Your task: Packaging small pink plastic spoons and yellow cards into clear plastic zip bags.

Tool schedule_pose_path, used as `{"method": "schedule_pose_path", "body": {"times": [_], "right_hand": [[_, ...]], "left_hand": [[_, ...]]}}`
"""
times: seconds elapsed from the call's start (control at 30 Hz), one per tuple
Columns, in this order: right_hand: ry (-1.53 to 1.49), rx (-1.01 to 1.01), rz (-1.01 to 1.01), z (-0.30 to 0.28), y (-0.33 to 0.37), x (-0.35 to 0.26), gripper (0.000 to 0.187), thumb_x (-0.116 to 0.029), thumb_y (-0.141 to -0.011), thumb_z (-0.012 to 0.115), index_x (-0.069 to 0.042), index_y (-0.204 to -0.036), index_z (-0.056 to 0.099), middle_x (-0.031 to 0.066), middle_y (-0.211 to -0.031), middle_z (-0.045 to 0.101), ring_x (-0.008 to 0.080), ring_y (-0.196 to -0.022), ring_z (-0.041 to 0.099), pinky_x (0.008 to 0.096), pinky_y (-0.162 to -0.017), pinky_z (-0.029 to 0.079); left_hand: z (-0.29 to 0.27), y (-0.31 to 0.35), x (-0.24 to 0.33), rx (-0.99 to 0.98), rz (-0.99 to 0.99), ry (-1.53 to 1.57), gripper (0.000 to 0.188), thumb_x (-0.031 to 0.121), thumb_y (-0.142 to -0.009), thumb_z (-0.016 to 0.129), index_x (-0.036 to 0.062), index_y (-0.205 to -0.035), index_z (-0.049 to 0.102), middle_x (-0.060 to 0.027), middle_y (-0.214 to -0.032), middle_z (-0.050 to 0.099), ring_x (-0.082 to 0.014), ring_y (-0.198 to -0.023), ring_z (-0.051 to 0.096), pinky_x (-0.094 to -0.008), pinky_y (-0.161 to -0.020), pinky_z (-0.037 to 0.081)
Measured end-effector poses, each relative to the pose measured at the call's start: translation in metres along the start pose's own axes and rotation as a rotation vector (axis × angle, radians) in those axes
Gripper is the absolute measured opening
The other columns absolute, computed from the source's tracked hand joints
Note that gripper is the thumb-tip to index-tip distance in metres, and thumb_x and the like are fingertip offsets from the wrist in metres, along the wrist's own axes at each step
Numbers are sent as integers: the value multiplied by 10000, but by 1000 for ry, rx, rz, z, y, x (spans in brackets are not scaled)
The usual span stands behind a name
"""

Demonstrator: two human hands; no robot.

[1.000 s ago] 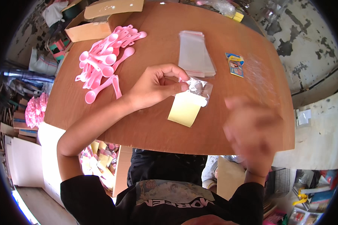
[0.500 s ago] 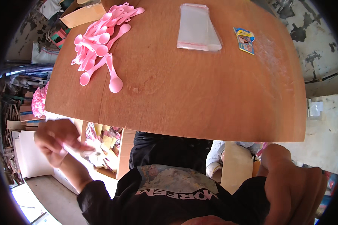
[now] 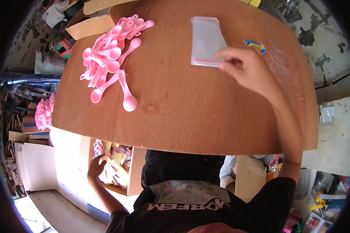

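Right hand (image 3: 247,68) hides the nearest corner of the bags (image 3: 206,40) and the near part of the card (image 3: 254,45) just beyond; can't tell if it's gripping a bag. Right of left hand (image 3: 96,167), carton's (image 3: 135,171) far end is hidden under the surface (image 3: 182,116).

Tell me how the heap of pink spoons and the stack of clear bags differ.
The heap of pink spoons is solid pink; the stack of clear bags is see-through and whitish.
The spoons lie jumbled at many angles; the bags lie flat, layered.
The right hand is at the bags' edge; no hand is at the spoons.
Both rest on the brown table.
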State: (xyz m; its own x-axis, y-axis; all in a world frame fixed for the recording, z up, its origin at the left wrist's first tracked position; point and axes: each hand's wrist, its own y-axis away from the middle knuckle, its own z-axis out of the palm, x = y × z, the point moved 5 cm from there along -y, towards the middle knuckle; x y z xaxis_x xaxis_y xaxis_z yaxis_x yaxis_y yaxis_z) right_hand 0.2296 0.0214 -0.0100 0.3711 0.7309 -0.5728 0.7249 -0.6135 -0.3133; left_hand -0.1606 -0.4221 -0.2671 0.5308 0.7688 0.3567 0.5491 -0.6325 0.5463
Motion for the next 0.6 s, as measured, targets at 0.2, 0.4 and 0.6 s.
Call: {"method": "schedule_pose_path", "body": {"times": [0.2,0.4,0.6], "right_hand": [[137,-139,-10,18,-49,46,221,-219,-735,753,-51,-876,729,84,-755,694,190,-650,634,319,-594,476],[13,-109,53,12,-51,77,175,-189,-757,738,-47,-859,723,102,-788,702,172,-691,636,304,-614,468],[43,105,129,-12,-51,98,199,-186,-888,653,-9,-972,690,65,-827,675,117,-757,621,280,-660,483]], "left_hand": [[-88,108,239,-187,879,270,184,22,-812,663,6,-990,708,-121,-865,720,-239,-721,699,-340,-669,556],[-110,109,380,11,1501,40,146,123,-805,719,56,-935,707,-58,-804,696,-238,-678,659,-359,-593,511],[-91,2,468,-54,969,405,540,260,-908,625,14,-1363,466,-173,-1360,501,-253,-1253,490,-337,-1026,408]]}}
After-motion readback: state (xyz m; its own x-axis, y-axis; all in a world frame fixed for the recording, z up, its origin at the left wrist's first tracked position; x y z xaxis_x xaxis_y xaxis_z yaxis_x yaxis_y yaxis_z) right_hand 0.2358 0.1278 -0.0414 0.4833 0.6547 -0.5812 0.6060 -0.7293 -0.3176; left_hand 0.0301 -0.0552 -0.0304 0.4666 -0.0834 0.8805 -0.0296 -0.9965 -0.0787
